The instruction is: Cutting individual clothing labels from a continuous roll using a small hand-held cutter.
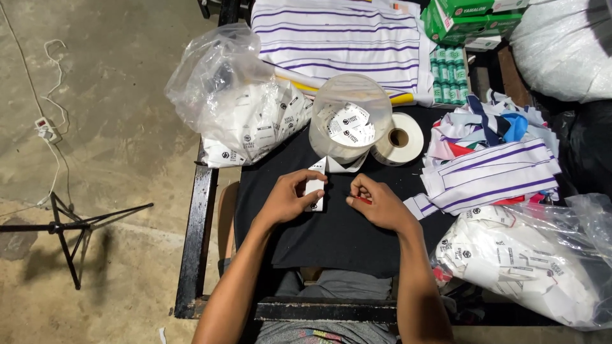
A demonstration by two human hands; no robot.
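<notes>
My left hand (pixel 290 196) pinches a small white label tag (pixel 315 189) over the black cloth (pixel 331 236) that covers the table. To its right, my right hand (pixel 377 202) grips a thin red tool (pixel 363 199) whose tip points left toward the tag. Both hands are close together at the cloth's middle. Just beyond them stands a clear plastic tub (pixel 350 114) with more white tags inside, and a few folded tags lie at its base.
A clear bag of tags (pixel 245 108) lies at the back left, another bag (pixel 529 261) at the front right. A white tape roll (pixel 400 138) sits beside the tub. Striped fabric pieces (pixel 491 169) are piled on the right. A black stand (pixel 64 229) is on the floor.
</notes>
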